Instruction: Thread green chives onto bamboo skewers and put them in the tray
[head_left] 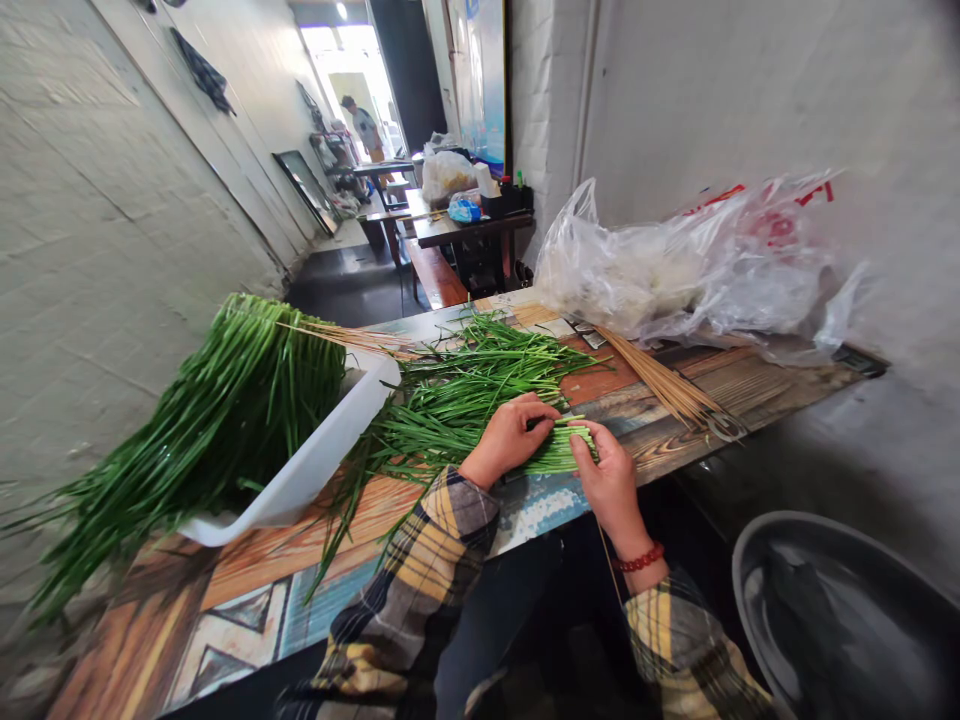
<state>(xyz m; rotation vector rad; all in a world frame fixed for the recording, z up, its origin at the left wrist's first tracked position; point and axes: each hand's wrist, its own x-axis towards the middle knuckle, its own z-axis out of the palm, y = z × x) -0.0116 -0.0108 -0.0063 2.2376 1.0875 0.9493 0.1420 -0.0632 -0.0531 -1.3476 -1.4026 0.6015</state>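
Note:
Both hands meet over a row of garlic chives (555,458) at the table's front edge, their pale stem ends lined up side by side. My left hand (514,435) is closed on the chives from the left, thumb and fingers near the stem ends. At the right end of the row, my right hand (609,480) pinches with thumb and fingertips. A thin bamboo skewer (609,560) slants down from beneath that hand; its upper end is hidden by the fingers. Loose chives (480,385) spread behind and left of my left hand.
A white tray (315,450) at left carries a thick heap of skewered chives (247,400). Bare skewers (656,380) lie to the right, before clear plastic bags (675,270). A grey tub (847,620) stands below right. Farther off are another table (465,232) and a person (365,128).

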